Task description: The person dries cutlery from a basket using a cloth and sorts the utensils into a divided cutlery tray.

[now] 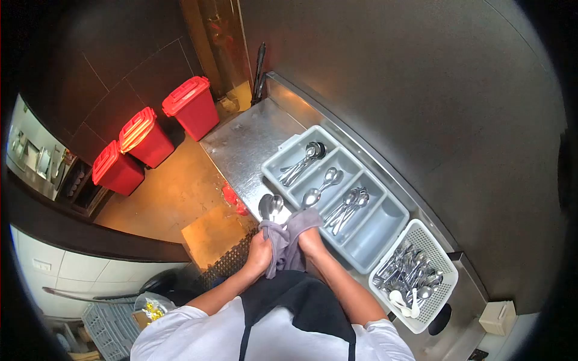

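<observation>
Two or more metal spoons [270, 206] stick up, bowls outward, from a grey-purple cloth [280, 249] in front of my apron. My left hand [259, 253] is closed round the spoons' lower ends and the cloth. My right hand [310, 240] grips the other side of the cloth, its fingers mostly covered by it. Just beyond, a grey cutlery tray [376, 231] has spoons in three of its compartments. One spoon [311, 197] lies close to the cloth at the tray's near edge; whether the cloth touches it, I cannot tell.
A white perforated basket [448, 283], full of mixed cutlery and a few white spoons, stands right of the tray on the steel counter [241, 138]. A dark wall [409, 84] rises behind. Three red lidded bins [195, 111] stand on the floor at left.
</observation>
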Demonstrator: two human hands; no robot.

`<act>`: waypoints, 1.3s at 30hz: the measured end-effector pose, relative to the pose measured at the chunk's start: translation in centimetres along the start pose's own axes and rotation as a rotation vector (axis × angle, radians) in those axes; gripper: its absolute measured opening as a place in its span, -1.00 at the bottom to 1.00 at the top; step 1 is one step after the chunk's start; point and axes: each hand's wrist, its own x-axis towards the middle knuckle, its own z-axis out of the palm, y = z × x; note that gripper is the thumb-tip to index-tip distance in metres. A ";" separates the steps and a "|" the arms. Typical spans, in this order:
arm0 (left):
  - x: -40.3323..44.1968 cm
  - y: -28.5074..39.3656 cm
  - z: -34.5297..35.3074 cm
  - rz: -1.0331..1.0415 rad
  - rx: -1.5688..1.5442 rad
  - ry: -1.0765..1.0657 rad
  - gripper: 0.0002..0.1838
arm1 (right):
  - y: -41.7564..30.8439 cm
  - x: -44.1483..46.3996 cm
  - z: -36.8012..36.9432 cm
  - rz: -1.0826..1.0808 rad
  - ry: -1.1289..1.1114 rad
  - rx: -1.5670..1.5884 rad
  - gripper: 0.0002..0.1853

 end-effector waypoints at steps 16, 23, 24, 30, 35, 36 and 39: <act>4.6 -0.6 -4.0 0.053 0.270 -0.434 -0.68 | -1.9 2.3 -2.5 -0.201 0.480 -0.038 -0.63; 5.7 -1.0 -2.1 -0.041 0.225 -0.605 -0.69 | -0.8 -2.0 2.8 -0.013 0.423 0.308 -0.68; 5.6 -0.2 -1.8 -0.071 0.195 -0.616 -0.69 | -1.3 -2.2 2.5 0.046 0.452 0.363 -0.69; 6.9 0.1 -2.0 -0.303 0.038 -0.713 -0.67 | -2.1 -1.1 -3.6 0.070 0.464 0.754 -0.65; 6.5 1.7 -2.2 -0.456 0.103 -0.941 -0.69 | -0.8 -1.4 -0.8 -0.130 0.587 0.081 -0.58; 6.6 1.3 -2.6 -0.363 0.132 -0.968 -0.69 | -1.2 -1.1 -1.5 -0.042 0.565 0.071 -0.60; 6.9 0.6 -3.9 -0.149 0.220 -1.000 -0.71 | -4.5 -0.3 -1.3 -0.083 0.757 0.339 -0.64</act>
